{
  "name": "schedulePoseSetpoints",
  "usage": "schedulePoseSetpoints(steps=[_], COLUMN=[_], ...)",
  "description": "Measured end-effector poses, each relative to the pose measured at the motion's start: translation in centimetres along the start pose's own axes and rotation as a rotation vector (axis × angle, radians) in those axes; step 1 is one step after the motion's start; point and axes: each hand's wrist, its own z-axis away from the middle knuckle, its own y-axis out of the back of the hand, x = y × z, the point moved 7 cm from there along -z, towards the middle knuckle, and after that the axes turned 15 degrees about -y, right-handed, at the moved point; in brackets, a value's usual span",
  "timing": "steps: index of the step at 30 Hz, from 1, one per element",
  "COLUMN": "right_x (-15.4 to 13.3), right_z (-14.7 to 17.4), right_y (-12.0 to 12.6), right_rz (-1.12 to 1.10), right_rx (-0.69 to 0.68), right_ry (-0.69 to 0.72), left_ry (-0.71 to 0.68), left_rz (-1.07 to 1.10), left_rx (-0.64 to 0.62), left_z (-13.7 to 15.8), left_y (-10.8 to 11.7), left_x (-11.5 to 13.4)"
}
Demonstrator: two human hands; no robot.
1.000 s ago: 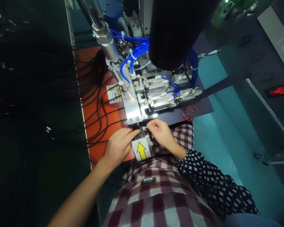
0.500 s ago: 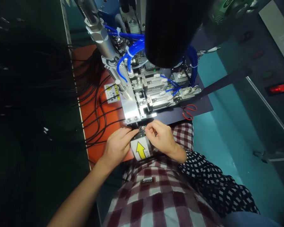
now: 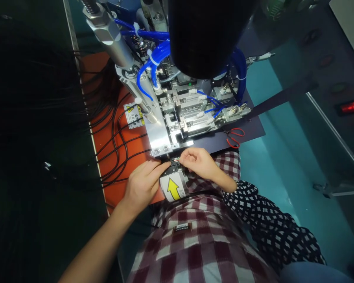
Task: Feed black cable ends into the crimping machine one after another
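My left hand [image 3: 143, 181] is closed at the machine's front edge, its thumb and forefinger pressed together. A black cable [image 3: 115, 181] runs in from the left and passes under it, and its end seems to be in this pinch. Facing it, my right hand [image 3: 201, 162] pinches a small shiny piece [image 3: 176, 159] by its right end; its exact kind is too small to tell. Both sets of fingertips nearly meet over a dark metal fixture. Just below stands a rounded cover [image 3: 163, 188] with a yellow arrow label [image 3: 173, 189].
Behind my hands rises the machine [image 3: 191, 118] with metal slides and blue air tubes [image 3: 161, 51]. Several black cables cross the orange mat [image 3: 106, 157] on the left. Red-handled scissors [image 3: 236, 136] lie on the dark plate [image 3: 255, 127]. A red switch [image 3: 352, 107] glows at the right.
The view has shifted slightly, so the machine sits a little further left. My right fingers have drawn slightly back from the left ones, showing more of the small shiny piece.
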Motion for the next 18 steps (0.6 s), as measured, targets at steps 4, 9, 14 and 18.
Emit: schedulePoseSetpoints(steps=[4, 9, 14, 18], right_x=[0.8, 1.6, 1.5, 1.2], right_z=[0.0, 0.3, 0.1, 0.0], right_y=[0.5, 1.0, 0.6, 0.3], right_rz=[-0.021, -0.138, -0.205, -0.242], right_rx=[0.028, 0.072, 0.061, 0.044], right_ry=[-0.044, -0.053, -0.051, -0.065], left_ry=[0.000, 0.000, -0.003, -0.006], left_rz=[-0.002, 0.005, 0.010, 0.007], left_rx=[0.013, 0.005, 0.002, 0.011], left_z=[0.1, 0.0, 0.0, 0.0], left_y=[0.1, 0.1, 0.1, 0.1], left_x=[0.0, 0.1, 0.1, 0.1])
